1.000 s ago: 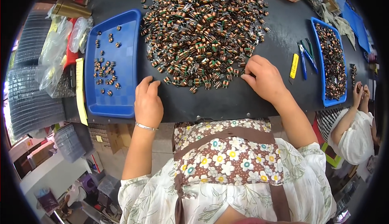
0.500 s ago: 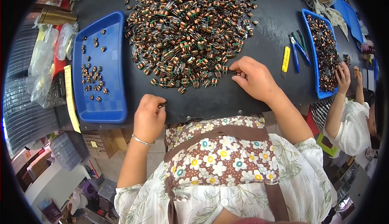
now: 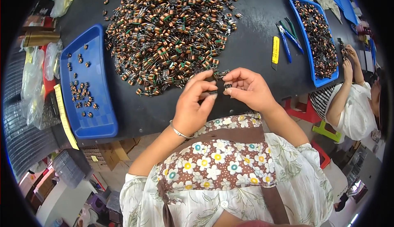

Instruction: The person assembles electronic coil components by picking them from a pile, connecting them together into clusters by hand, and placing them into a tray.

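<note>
My left hand (image 3: 193,106) and my right hand (image 3: 251,90) face each other at the near edge of a big pile of small copper-wound coils (image 3: 164,34). A small dark coil (image 3: 227,86) is pinched between the thumb and fingers of the right hand. The left fingers are bent toward the thumb around a small dark coil (image 3: 212,92), mostly hidden by the fingertips. A narrow gap separates the two hands. To the left lies a blue tray (image 3: 96,126) with several loose coils (image 3: 80,93) in it.
On the right lie a yellow utility knife (image 3: 275,51), blue-handled pliers (image 3: 285,44) and green-and-blue-handled pliers (image 3: 294,38). Beyond them is a blue tray (image 3: 316,81) full of coils. A co-worker's hands (image 3: 349,60) are past it. Plastic bags (image 3: 35,89) hang at the left.
My left hand has moved right and away from me, close to my right hand. The view has shifted, so the trays and pile sit further left. The co-worker's hands have drawn off the right tray.
</note>
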Motion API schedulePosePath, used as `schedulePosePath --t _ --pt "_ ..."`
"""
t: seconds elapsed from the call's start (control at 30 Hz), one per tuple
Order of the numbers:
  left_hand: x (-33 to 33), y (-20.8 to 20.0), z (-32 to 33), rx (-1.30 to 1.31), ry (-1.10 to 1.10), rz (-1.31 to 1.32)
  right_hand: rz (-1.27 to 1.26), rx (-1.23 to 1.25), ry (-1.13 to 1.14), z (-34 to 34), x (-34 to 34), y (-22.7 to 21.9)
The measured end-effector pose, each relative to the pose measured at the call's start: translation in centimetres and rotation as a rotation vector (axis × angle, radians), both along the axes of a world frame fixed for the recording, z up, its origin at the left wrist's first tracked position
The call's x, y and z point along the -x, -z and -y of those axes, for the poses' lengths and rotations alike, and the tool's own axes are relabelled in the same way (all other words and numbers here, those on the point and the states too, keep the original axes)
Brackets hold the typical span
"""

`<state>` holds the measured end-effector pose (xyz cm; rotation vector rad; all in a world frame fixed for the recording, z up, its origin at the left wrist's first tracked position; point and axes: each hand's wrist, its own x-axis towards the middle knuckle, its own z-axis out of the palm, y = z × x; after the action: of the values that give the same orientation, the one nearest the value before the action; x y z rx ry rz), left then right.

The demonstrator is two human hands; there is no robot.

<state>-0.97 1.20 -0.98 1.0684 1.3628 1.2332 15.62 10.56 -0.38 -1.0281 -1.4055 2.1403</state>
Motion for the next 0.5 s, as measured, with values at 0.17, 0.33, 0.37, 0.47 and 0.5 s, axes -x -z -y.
schedulePosePath --t 0.17,0.33,0.37,0.47,0.5 --pt "1.0 -1.2 1.0 0.287 -0.067 0.352 -0.077 0.056 -0.006 -0.4 -0.8 -0.5" --pt "0.7 -1.0 2.3 0.387 -0.031 0.411 0.154 -0.365 -0.035 -1.6 -1.2 0.7" --pt "0.6 -0.8 2.4 0.407 -0.032 0.444 0.150 -0.360 -0.041 -1.6 -0.7 0.3" --pt "0.5 -0.4 2.7 0.420 -0.003 0.431 0.453 -0.947 -0.100 -1.7 0.3 -0.8" --pt "0.6 -0.3 2.7 0.420 0.028 0.429 0.508 -0.998 -0.132 -1.7 0.3 -0.5"
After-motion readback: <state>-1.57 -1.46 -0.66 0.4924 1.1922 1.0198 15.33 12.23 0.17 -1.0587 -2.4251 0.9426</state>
